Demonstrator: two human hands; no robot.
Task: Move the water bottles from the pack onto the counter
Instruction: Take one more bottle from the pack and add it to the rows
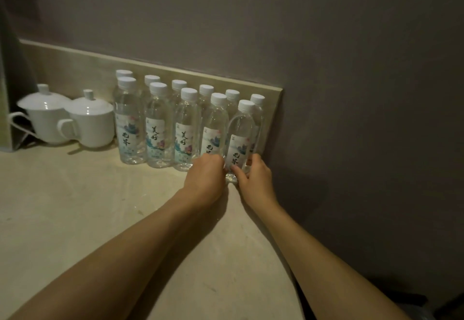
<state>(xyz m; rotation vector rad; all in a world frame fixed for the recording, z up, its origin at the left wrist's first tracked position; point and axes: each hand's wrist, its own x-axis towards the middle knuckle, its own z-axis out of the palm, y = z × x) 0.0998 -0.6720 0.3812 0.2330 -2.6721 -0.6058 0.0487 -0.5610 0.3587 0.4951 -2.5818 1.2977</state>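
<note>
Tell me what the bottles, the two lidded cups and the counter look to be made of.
Bottles: clear thin plastic, glossy, with white plastic caps and printed labels; you see through them.
Lidded cups: white glazed ceramic, likely porcelain, judging by the soft highlights.
Counter: pale beige stone or a stone-look surface, matte, faintly mottled.

Clear water bottles (pixel 158 128) showing white caps, white-blue labels, black characters; lidded cups (pixel 93 121) gleaming white; counter (pixel 75 206) looking beige.

A pale beige stone-look counter (pixel 75 219) with a low matching backsplash carries ten clear plastic water bottles with white caps (pixel 160 128), upright in two rows at 12 o'clock, and two white lidded ceramic cups (pixel 90 121) just beside them at 10 o'clock
</note>
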